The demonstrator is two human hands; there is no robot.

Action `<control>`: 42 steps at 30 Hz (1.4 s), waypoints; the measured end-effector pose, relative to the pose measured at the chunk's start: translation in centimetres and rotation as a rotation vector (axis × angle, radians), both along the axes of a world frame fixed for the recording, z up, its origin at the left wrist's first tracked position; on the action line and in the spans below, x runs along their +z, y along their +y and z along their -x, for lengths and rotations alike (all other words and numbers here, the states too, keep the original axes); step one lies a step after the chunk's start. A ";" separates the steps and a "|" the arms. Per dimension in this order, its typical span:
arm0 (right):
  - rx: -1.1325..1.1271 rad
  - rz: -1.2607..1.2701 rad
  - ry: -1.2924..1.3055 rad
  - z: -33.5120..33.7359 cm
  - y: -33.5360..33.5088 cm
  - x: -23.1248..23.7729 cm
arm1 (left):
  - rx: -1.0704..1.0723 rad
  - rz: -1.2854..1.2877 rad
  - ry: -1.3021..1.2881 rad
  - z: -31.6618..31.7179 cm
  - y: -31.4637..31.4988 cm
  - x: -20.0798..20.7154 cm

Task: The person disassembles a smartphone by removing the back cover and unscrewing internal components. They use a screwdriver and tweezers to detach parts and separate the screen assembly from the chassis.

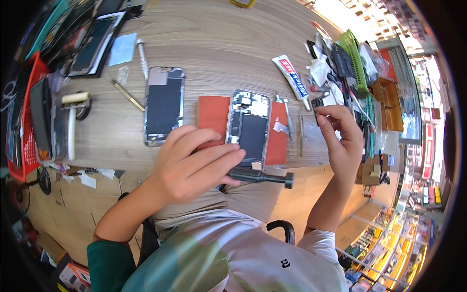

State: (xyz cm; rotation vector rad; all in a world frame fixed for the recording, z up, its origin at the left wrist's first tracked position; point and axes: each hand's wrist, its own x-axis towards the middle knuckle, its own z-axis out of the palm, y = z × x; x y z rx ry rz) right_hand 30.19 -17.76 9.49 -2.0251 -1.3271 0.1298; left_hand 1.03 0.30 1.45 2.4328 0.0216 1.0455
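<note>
An opened phone body lies on a red mat at the near edge of the wooden table. My left hand hovers over its near left corner and grips a dark screwdriver that points right, past the table edge. My right hand is raised to the right of the mat and pinches a small dark part between thumb and fingers. A second phone panel with a black back lies left of the mat.
A white glue tube, tweezers and thin metal tools lie right of the mat. Green and orange trays of parts crowd the far right. A red basket, a roller and screens sit at the left.
</note>
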 end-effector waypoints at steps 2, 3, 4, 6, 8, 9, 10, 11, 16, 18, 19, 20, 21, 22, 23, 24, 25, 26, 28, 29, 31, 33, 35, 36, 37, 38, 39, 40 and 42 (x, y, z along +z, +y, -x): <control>-0.131 0.102 0.007 -0.5 -1.8 -1.1 | 0.006 -0.034 0.038 0.2 0.0 0.2; -0.181 0.134 0.015 -0.2 -2.1 -1.7 | -0.001 -0.037 0.039 0.0 0.0 0.1; -0.192 0.167 -0.037 0.1 -2.1 -2.6 | -0.001 -0.048 0.042 0.1 0.0 0.0; -0.207 0.231 -0.143 0.7 -2.0 -4.0 | 0.006 -0.070 0.047 0.0 0.0 0.0; -0.221 0.204 -0.214 1.4 -1.4 -4.8 | -0.002 -0.071 0.070 0.1 0.2 0.3; -0.220 0.184 -0.222 1.4 -1.4 -5.2 | -0.003 -0.071 0.082 0.1 0.2 0.4; -0.218 0.164 -0.238 1.2 -1.3 -5.3 | -0.003 -0.072 0.087 0.2 0.3 0.4; -0.191 0.150 -0.250 1.0 -1.2 -5.0 | -0.003 -0.073 0.091 0.2 0.3 0.4; -0.257 -0.126 0.389 0.2 -3.0 -3.4 | 0.006 -0.052 0.063 0.1 0.0 0.1; -0.112 -0.280 0.532 0.9 -1.7 -1.2 | 0.019 -0.057 0.074 0.1 0.0 0.3; 0.174 -0.279 0.634 -1.2 -2.0 -0.7 | 0.021 -0.055 0.079 0.2 0.0 0.5; 0.378 -0.361 0.796 -2.3 -1.3 -1.0 | 0.015 -0.056 0.084 0.2 0.0 0.5; 0.592 -0.418 0.996 -3.4 -0.7 -1.4 | 0.016 -0.036 0.081 0.1 -0.1 0.5; 0.794 -0.429 1.193 -4.6 0.1 -1.7 | 0.014 -0.038 0.084 0.2 0.0 0.5; 0.928 -0.453 1.389 -5.1 2.2 -1.9 | 0.010 -0.040 0.087 0.1 0.1 0.5; 0.872 -0.449 1.384 -4.2 3.0 -1.6 | 0.006 -0.043 0.091 0.1 0.1 0.4; 0.821 -0.438 1.382 -3.2 4.1 -1.3 | 0.012 -0.047 0.098 0.2 0.2 0.4; 0.769 -0.431 1.380 -2.3 5.0 -1.0 | 0.012 -0.051 0.103 0.1 0.2 0.4; 0.655 -0.313 0.981 -0.5 6.6 -1.0 | 0.009 -0.057 0.111 0.1 0.2 0.5; 0.616 -0.250 0.801 0.0 7.3 -1.0 | 0.010 -0.058 0.118 0.2 0.2 0.5; 0.620 -0.143 0.551 -0.3 8.6 -1.5 | 0.013 -0.065 0.133 0.3 0.2 0.6; 0.629 -0.101 0.357 -0.3 8.9 -2.1 | 0.017 -0.067 0.129 0.2 0.2 0.7; 0.683 -0.097 0.314 -0.5 9.3 -2.3 | 0.032 -0.061 0.135 0.3 0.0 0.6; 0.711 -0.096 0.293 -0.7 9.4 -2.4 | 0.041 -0.054 0.140 0.3 -0.2 0.6; 0.693 -0.109 0.311 -0.4 9.2 -2.6 | 0.047 -0.047 0.142 0.3 -0.3 0.6; 0.676 -0.121 0.329 -0.3 9.1 -2.7 | 0.042 -0.048 0.148 0.3 -0.2 0.6; 0.664 -0.118 0.343 -0.2 9.0 -2.7 | 0.037 -0.049 0.155 0.4 -0.1 0.7; 0.655 -0.101 0.324 -0.2 9.0 -2.8 | 0.032 -0.050 0.158 0.4 -0.1 0.7; 0.637 -0.066 0.288 -0.2 9.0 -3.2 | 0.042 -0.054 0.155 0.4 -0.3 0.6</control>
